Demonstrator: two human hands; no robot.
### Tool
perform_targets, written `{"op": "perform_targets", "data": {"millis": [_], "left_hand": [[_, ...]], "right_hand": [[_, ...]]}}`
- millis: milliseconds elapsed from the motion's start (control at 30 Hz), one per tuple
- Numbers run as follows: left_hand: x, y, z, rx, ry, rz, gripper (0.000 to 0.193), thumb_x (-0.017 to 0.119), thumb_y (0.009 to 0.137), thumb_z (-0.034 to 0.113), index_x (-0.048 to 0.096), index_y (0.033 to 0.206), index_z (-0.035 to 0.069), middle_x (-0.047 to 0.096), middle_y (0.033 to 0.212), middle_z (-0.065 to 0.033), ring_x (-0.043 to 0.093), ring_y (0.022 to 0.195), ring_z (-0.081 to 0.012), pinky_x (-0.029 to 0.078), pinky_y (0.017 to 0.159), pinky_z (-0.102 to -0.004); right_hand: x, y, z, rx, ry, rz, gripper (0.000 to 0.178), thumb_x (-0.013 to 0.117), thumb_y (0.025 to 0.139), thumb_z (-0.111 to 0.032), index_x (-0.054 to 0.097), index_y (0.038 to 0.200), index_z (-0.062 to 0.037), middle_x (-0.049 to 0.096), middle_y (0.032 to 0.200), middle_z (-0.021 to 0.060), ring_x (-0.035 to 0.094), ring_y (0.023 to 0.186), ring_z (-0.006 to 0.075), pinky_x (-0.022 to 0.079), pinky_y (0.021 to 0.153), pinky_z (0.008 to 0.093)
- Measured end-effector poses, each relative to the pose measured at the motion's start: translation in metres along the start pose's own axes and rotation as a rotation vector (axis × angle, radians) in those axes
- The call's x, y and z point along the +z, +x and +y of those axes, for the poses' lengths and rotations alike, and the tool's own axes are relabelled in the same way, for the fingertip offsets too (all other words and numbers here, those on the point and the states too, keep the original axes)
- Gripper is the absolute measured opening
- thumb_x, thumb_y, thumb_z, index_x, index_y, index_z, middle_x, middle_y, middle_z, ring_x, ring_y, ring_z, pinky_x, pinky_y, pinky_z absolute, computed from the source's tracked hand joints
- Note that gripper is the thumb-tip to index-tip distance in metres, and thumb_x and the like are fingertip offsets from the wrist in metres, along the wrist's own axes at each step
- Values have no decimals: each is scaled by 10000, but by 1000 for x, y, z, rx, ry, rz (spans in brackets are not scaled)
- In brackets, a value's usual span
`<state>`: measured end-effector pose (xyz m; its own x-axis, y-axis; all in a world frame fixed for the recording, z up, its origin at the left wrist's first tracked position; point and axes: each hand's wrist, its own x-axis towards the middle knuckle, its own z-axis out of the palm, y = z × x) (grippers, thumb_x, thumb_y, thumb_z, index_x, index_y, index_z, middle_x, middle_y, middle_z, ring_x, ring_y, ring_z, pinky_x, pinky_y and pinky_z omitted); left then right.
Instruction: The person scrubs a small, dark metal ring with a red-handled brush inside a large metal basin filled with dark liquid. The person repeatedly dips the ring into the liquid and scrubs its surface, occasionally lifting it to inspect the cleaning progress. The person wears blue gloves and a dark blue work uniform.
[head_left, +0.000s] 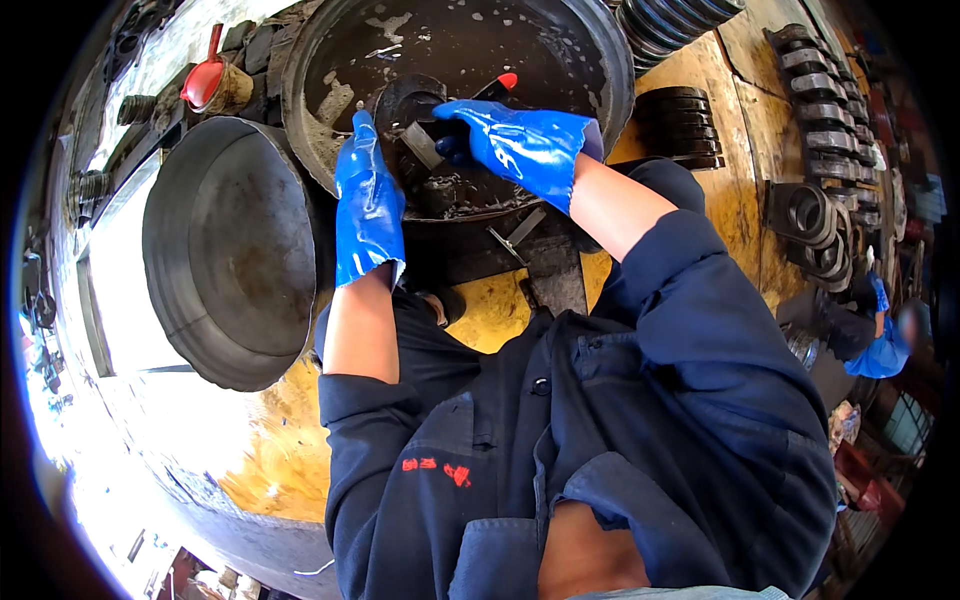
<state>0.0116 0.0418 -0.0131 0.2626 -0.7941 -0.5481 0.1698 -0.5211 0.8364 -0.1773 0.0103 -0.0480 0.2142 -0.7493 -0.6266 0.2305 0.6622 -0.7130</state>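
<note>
Over a wide round basin (297, 95) of dark, foam-flecked liquid, both my hands work close together in long blue rubber gloves. My left hand (368, 195) is closed at the side of a dark, wet, curved metal part (408, 97), thumb up along its edge; its other fingers are mostly hidden. From the right, my right hand (515, 140) wraps round a scraper-like tool. The tool's flat grey end (422, 146) rests against the part, and its red-tipped handle end (508, 80) sticks out beyond my glove.
An open metal tub (235, 250) stands left of the basin. Beyond it are a red dipper (203, 82) and dark blocks. Stacked dark rings (680, 125) stand at right, with rows of metal parts (822, 115) further off. A person in blue gloves (880, 345) is at the far right.
</note>
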Motion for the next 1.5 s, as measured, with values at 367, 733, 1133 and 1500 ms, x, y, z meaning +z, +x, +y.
{"op": "perform_targets", "data": {"millis": [367,733,1133,1500], "left_hand": [[8,-25,-5,372,-190,-71,494,592,1071,468,714,1195,5,744,1062,-98,695,918,-221,583,820,-362],[-33,51,-50,5,-481,-39,821,377,1046,699,551,1472,19,673,1339,-232,656,1197,-402,531,1057,-543],[1,17,-24,-55,-649,-94,677,598,1029,583,609,1427,36,683,1340,-113,676,1162,-260,550,1063,-405],[19,7,-49,268,-203,-226,486,800,781,-91,665,1241,-11,731,1061,-67,706,906,-177,589,864,-318]], "right_hand": [[-37,1,8,-318,-1422,19,351,663,918,-464,777,1064,-166,764,1042,148,731,987,329,570,847,439],[1,-9,-42,-220,-652,-160,320,641,1013,-346,778,1165,-100,762,903,51,684,716,119,549,659,281],[15,41,-65,-375,-781,-256,403,625,1013,-429,768,1144,-76,753,960,55,658,823,126,525,737,293],[-59,4,-33,-267,-405,217,403,611,1008,-381,750,1139,-27,736,992,59,623,885,142,483,840,328]]}}
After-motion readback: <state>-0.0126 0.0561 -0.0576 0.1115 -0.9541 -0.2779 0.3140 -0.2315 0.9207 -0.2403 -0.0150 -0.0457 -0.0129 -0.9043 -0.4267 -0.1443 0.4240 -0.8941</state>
